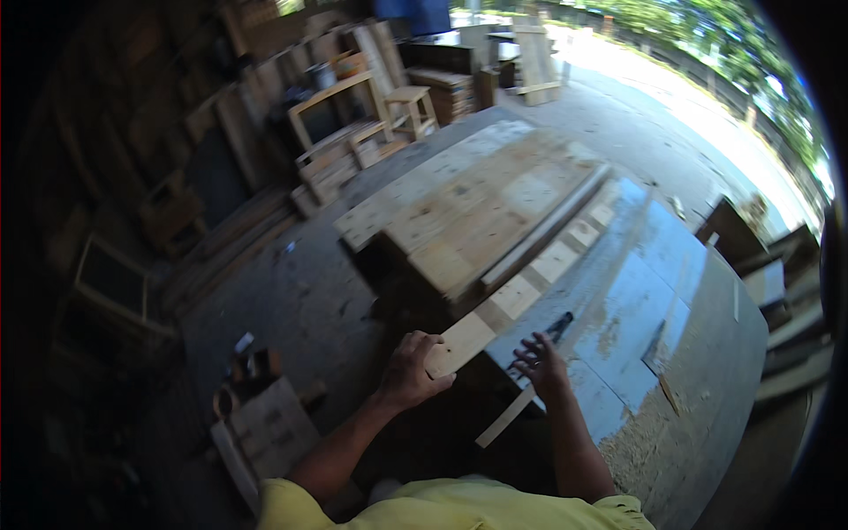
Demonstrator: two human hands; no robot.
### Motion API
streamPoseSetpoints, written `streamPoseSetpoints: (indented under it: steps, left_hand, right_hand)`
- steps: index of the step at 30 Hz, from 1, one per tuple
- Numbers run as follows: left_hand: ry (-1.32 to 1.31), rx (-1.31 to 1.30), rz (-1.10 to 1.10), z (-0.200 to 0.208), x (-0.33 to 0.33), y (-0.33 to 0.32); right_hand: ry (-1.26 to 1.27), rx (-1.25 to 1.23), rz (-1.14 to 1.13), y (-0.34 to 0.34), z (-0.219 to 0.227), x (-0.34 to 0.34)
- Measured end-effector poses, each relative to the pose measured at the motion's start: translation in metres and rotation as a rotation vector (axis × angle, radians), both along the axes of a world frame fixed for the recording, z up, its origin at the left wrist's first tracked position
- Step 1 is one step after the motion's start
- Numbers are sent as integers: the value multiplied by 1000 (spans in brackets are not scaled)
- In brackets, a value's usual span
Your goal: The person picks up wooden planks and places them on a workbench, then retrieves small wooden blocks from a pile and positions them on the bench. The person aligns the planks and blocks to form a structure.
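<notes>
My left hand (410, 369) is closed round the near end of a long wooden board (464, 341), its thumb below and fingers over the edge. The board stretches away up and to the right, with pale and darker patches along its face. Over the near edge of the blue-topped worktable (625, 315), my right hand (541, 363) is held with its fingers apart and nothing seen in them. Just beyond those fingers lies a dark tool (559, 327), too blurred to name. A thin wooden strip (506, 419) sticks out past the table edge below my right hand.
A broad joined-wood panel (481, 199) lies beyond the board, with a narrow batten (548, 231) along its side. Sawdust (649, 450) and a wood splinter (669, 395) are on the worktable. Wooden frames (340, 106), a stool (411, 108) and stacked planks stand at the back left.
</notes>
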State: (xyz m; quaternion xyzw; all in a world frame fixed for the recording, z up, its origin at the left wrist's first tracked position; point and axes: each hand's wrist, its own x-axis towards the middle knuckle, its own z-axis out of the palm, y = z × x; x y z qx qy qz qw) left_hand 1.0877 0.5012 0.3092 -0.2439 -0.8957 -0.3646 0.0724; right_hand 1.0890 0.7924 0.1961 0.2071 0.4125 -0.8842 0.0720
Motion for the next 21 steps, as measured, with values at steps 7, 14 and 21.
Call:
streamPoseSetpoints:
  steps: [7, 14, 21]
  left_hand:
    - [16, -77, 209, 15, 160, -164]
    - [-63, 0, 495, -60, 325, -251]
    - [-60, -95, 867, -121, 490, -328]
  right_hand:
    - [68, -499, 123, -96, 2, -12]
    - [-102, -106, 81, -218, 0, 78]
    - [516, 527, 381, -358, -2, 148]
